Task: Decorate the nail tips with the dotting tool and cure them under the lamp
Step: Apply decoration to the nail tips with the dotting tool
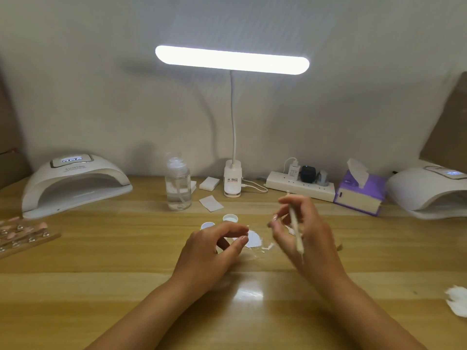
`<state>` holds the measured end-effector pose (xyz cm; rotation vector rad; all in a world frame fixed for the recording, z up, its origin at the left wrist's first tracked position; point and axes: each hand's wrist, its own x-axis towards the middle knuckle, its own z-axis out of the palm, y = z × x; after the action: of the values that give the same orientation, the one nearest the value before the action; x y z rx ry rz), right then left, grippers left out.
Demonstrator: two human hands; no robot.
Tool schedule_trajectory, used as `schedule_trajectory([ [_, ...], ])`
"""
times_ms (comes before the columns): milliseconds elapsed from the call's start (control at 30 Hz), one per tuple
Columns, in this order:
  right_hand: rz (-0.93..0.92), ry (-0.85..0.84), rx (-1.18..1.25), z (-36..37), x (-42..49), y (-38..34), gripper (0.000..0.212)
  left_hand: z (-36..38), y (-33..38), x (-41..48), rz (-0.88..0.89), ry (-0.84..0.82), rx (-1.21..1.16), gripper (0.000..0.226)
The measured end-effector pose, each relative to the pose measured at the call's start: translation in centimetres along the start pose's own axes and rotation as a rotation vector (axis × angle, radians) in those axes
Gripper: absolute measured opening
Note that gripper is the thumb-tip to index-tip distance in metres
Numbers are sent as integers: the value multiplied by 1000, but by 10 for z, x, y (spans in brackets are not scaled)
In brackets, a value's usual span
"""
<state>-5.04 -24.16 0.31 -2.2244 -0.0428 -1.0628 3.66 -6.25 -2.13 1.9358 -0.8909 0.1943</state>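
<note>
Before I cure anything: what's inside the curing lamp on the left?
The left curing lamp shows a bare white floor at its opening, with nothing lying on it. Its arched hood hides the back of the chamber.

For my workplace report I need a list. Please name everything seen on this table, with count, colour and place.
table: 1, light wood, under everything
desk lamp: 1, white, lit, back centre
curing lamps: 2, white, far left and far right
pump bottle: 1, clear, left of desk lamp
pads: at least 2, white, by lamp base
power strip: 1, white, back right
tissue box: 1, purple, right
pots: 2, white, centre
nail tips rack: 1, pink tips, left edge
crumpled wipe: 1, white, right edge
dotting tool: 1, pale, centre
left hand: fingers curled, centre
right hand: holds dotting tool
</note>
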Motion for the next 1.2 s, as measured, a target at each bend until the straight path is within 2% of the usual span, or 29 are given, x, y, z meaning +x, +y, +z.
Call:
schedule_trajectory([
  [100,127,99,-66,-37,13,21,31,0,-2,0,-13,-2,7,8],
  [200,196,124,-214,-66,12,45,30,0,-3,1,-20,-7,12,6],
  [400,322,-61,-321,-77,-3,75,31,-1,-4,1,-29,-13,15,5],
  [633,344,-116,-315,-75,-4,81,37,-1,-4,1,-32,-20,17,5],
  [833,541,-328,-428,-74,0,78,63,-1,-3,1,-41,-24,32,4],
  [1033,589,-293,-367,-88,11,62,61,-1,1,0,-54,-36,50,5],
  [1200,519,-312,-219,-108,12,37,58,0,3,-1,-46,-39,86,12],
])
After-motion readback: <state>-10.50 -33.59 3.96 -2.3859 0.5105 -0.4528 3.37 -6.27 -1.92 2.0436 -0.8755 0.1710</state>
